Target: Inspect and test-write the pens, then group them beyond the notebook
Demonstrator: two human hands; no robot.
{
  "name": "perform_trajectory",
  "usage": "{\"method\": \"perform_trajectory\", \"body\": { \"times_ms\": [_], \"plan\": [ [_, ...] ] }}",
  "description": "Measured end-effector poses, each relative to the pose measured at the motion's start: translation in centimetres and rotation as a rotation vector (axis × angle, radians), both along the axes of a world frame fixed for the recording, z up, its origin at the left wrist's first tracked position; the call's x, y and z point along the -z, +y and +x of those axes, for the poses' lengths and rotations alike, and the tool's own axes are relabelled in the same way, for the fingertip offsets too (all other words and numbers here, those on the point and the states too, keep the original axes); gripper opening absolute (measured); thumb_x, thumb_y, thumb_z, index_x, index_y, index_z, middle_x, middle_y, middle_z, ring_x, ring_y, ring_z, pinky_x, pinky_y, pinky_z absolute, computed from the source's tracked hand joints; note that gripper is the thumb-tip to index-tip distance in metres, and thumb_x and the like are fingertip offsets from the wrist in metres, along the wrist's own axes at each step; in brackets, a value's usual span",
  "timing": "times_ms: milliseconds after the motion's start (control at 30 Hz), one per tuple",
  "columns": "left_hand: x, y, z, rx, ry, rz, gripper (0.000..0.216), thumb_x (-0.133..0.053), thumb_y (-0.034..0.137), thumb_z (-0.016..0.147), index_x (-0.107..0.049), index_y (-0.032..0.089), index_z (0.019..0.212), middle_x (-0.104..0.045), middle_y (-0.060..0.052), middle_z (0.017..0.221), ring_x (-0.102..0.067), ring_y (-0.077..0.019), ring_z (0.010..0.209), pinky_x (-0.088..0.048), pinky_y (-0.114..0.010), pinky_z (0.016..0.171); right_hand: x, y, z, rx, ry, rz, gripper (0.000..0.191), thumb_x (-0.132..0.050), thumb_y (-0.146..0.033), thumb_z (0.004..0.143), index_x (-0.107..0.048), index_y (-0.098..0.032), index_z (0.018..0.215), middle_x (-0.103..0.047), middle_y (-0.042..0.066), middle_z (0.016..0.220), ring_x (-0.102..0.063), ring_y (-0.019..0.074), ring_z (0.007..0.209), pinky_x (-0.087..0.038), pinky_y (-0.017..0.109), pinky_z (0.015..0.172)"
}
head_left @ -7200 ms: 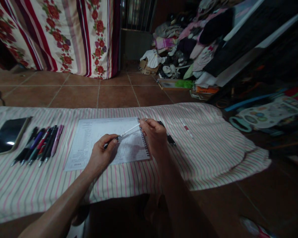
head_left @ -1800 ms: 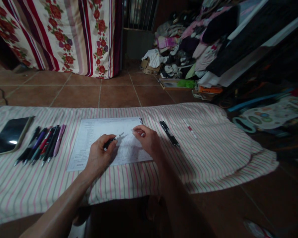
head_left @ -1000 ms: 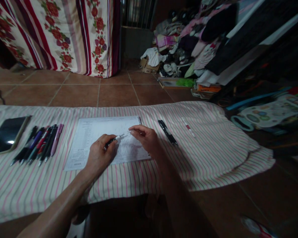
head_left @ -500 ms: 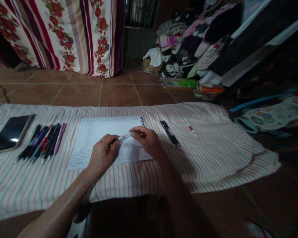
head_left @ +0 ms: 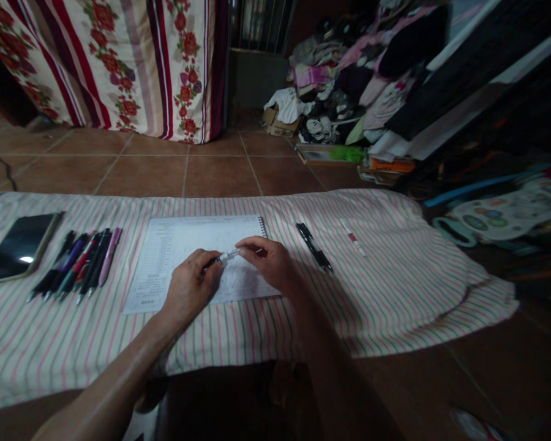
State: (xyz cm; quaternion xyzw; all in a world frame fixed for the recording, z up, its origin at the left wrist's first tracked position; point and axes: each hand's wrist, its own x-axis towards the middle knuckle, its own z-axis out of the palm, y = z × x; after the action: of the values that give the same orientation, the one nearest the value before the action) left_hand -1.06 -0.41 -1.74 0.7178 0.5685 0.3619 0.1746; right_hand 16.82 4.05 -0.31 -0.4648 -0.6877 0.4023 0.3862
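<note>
My left hand (head_left: 195, 277) is closed round a pen (head_left: 223, 256) with a dark grip and a clear part poking out to the right. The fingertips of my right hand (head_left: 269, 262) pinch a thin, pale piece at the pen's right end; its exact kind is too small to make out. Both hands are above a spiral notebook (head_left: 160, 245) with a printed left column and faint writing. Right of the notebook lies a black pen (head_left: 314, 247), and past it a slim white stick with a red band (head_left: 352, 237).
Several pens (head_left: 80, 263) lie side by side left of the notebook, near a dark-screened phone or tablet (head_left: 21, 245). A striped cloth (head_left: 395, 275) covers the low table. Beyond it are a tiled floor, a flowered curtain (head_left: 128, 67) and piled clothes (head_left: 340, 79).
My right hand has shifted slightly left, towards my left hand, and the stretch of thin pale piece between them looks shorter. My left hand stays nearly where it was.
</note>
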Motion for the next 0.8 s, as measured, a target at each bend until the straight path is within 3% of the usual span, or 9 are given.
{"method": "perform_trajectory", "body": {
  "times_ms": [800],
  "plan": [
    [-0.24,-0.07,0.02,0.007,0.034,0.019,0.019,-0.047,0.025,0.086,-0.061,0.018,0.095,-0.063,-0.004,0.084,-0.06,-0.0148,0.074,-0.047,-0.028,0.068,-0.38,-0.42,-0.58,-0.03,0.002,-0.046,0.014,-0.06,-0.024,0.075,-0.068,-0.018,0.084,-0.067,0.001,0.074,-0.059,0.012,0.067,-0.046,0.024,0.065]
  ]
}}
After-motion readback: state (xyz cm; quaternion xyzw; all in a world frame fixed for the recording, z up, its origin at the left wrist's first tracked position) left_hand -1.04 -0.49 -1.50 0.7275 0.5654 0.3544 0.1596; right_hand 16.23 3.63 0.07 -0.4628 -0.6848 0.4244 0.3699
